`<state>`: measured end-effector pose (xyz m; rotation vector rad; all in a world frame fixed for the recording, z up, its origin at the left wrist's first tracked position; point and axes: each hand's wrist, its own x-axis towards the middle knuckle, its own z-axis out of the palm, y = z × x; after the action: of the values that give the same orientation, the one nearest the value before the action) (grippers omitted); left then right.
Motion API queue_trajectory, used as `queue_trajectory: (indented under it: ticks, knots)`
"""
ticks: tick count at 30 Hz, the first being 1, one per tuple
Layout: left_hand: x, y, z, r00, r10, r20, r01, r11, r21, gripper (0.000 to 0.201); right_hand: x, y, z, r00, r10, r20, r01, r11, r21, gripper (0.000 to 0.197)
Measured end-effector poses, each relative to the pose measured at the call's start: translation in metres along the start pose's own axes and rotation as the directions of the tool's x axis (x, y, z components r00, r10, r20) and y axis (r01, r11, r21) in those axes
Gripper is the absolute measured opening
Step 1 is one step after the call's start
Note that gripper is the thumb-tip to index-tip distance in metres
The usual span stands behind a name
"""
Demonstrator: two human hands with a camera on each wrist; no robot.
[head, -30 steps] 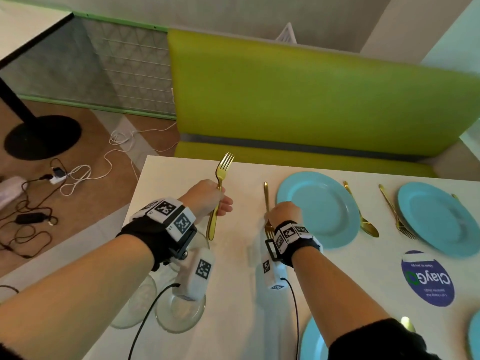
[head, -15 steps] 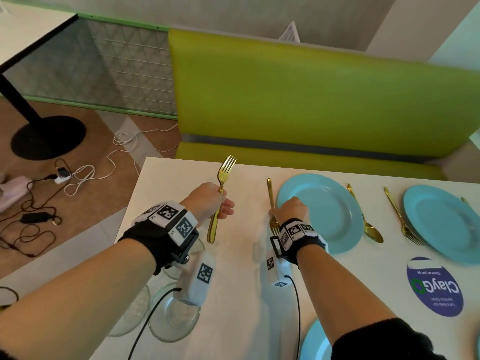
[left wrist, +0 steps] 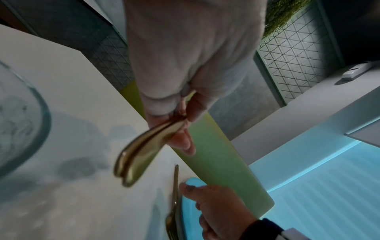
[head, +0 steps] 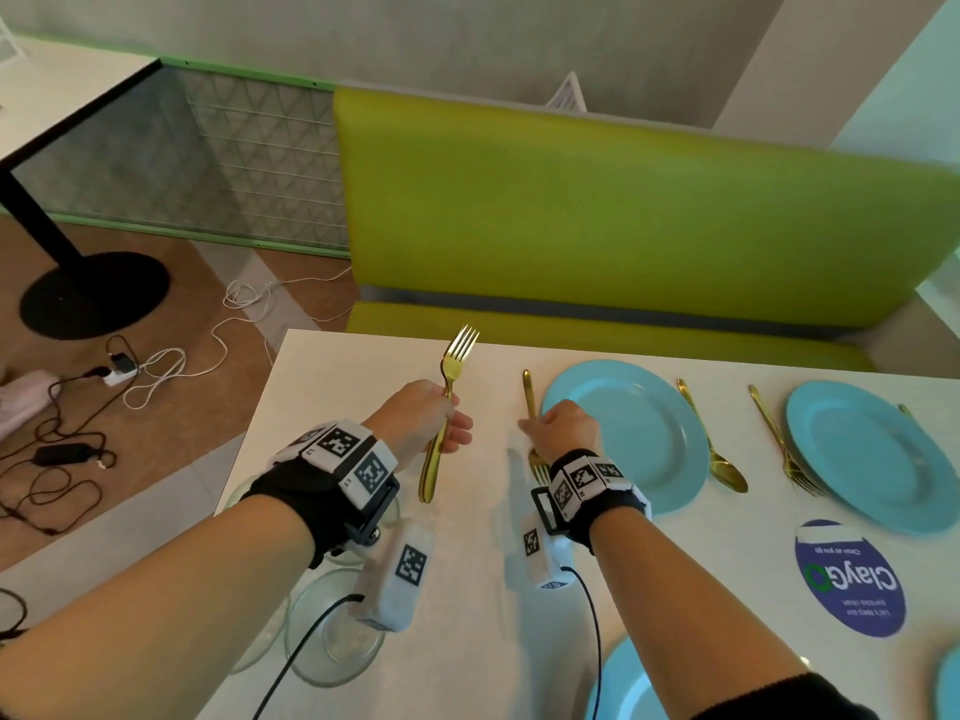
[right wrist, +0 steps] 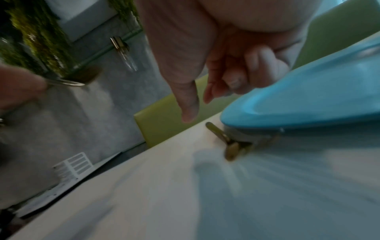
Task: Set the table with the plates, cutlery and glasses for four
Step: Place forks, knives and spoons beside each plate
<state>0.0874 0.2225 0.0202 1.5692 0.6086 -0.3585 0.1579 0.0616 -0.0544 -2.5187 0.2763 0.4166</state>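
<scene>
My left hand (head: 431, 423) grips a gold fork (head: 457, 356) with its tines up, above the white table's (head: 363, 366) far left part. The left wrist view shows two gold handles (left wrist: 139, 151) side by side in that grip. Another gold fork (head: 529, 397) lies flat just left of a blue plate (head: 634, 433). My right hand (head: 561, 428) hovers over it, thumb down and fingers loosely curled, holding nothing in the right wrist view (right wrist: 205, 73). A gold spoon (head: 717, 454) lies right of this plate.
A second blue plate (head: 872, 454) with a fork (head: 779, 444) to its left sits further right. Clear glasses (head: 332, 631) stand under my left forearm. Another blue plate (head: 623, 688) is at the near edge. A green bench (head: 623, 215) runs behind the table.
Almost nothing differs. My left hand still holds its fork upright, and my right hand stays over the fork lying beside the plate.
</scene>
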Motion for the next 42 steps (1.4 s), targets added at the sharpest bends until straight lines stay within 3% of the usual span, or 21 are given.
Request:
queue_trajectory:
  ticks: [5, 8, 13, 19, 22, 26, 32, 37, 41, 42]
  knots:
    - [-0.02, -0.003, 0.012, 0.998, 0.058, 0.015, -0.058, 0.998, -0.031, 0.013, -0.052, -0.017, -0.02, 0.977, -0.212, 0.021, 0.208, 0.97, 0.128, 0.022]
    - [-0.043, -0.006, 0.024, 0.994, 0.108, 0.018, -0.107, 0.992, -0.068, 0.014, -0.09, -0.022, -0.033, 0.964, -0.259, 0.063, 0.244, 0.953, 0.182, 0.025]
    - [-0.084, -0.027, 0.041, 0.974, 0.163, 0.16, -0.161, 0.987, -0.026, 0.015, -0.156, -0.003, -0.049, 0.978, -0.168, 0.123, 0.118, 0.933, 0.34, 0.033]
    - [-0.132, -0.062, 0.066, 0.912, 0.18, 0.369, -0.177, 0.983, -0.042, 0.011, -0.221, 0.045, -0.059, 0.996, 0.031, 0.087, -0.07, 0.866, 0.496, 0.028]
    - [-0.153, -0.08, 0.084, 0.887, 0.181, 0.425, -0.213, 0.977, 0.028, 0.017, -0.246, 0.073, -0.06, 0.99, 0.137, 0.028, -0.127, 0.802, 0.583, 0.022]
    - [-0.175, -0.099, 0.111, 0.903, 0.171, 0.394, -0.229, 0.968, 0.104, 0.021, -0.265, 0.109, -0.067, 0.986, 0.155, 0.055, -0.157, 0.786, 0.597, 0.019]
    - [-0.179, -0.095, 0.147, 0.961, 0.142, 0.237, -0.169, 0.981, 0.095, 0.022, -0.256, 0.157, -0.095, 0.98, 0.193, 0.055, -0.189, 0.793, 0.579, 0.018]
    - [-0.168, -0.086, 0.179, 0.979, 0.131, 0.157, -0.141, 0.989, 0.054, 0.025, -0.233, 0.232, -0.128, 0.951, 0.299, 0.076, -0.296, 0.809, 0.508, 0.024]
    - [-0.161, -0.089, 0.211, 0.985, 0.118, 0.128, -0.124, 0.991, 0.045, 0.024, -0.212, 0.289, -0.151, 0.938, 0.333, 0.091, -0.342, 0.858, 0.384, 0.011]
    - [-0.159, -0.091, 0.218, 0.986, 0.109, 0.124, -0.115, 0.992, 0.043, 0.024, -0.208, 0.301, -0.154, 0.938, 0.337, 0.086, -0.345, 0.871, 0.35, 0.02]
